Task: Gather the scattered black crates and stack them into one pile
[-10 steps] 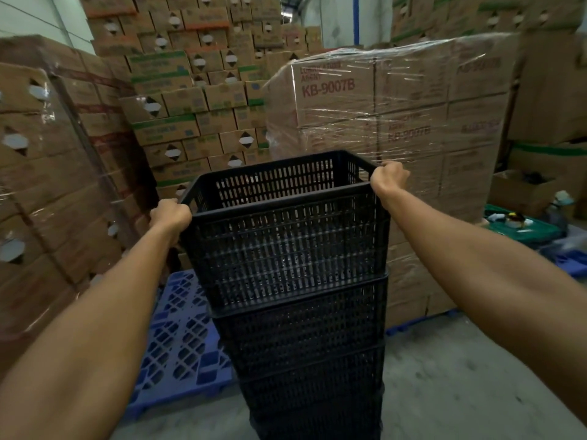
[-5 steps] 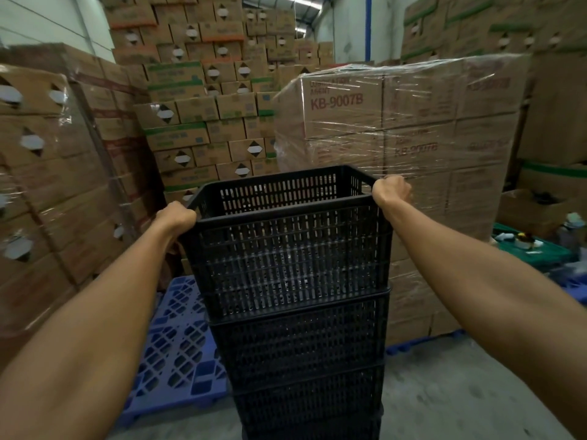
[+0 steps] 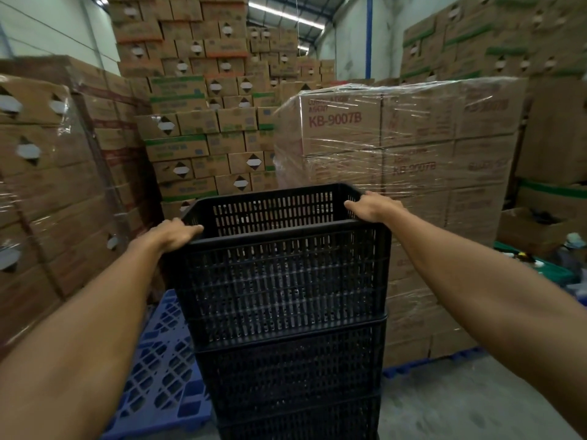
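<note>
A pile of black slatted crates [image 3: 295, 360] stands on the floor straight ahead. The top crate [image 3: 279, 281] sits nested on the ones below, its inside hidden from here. My left hand [image 3: 173, 235] lies on its near-left rim corner. On the right rim corner rests my right hand [image 3: 373, 206]. Both hands have their fingers stretched out along the rim rather than curled round it.
A blue plastic pallet [image 3: 158, 376] lies on the floor to the left of the pile. Shrink-wrapped cartons [image 3: 413, 147] stand close behind on the right, more wrapped cartons [image 3: 47, 185] on the left. A green crate with small items [image 3: 540, 271] sits at far right. Grey concrete floor [image 3: 444, 404] shows at lower right.
The top crate has settled lower onto the pile. Both hands have gone from clenched fists on the rim to loosened, outstretched fingers lying on it.
</note>
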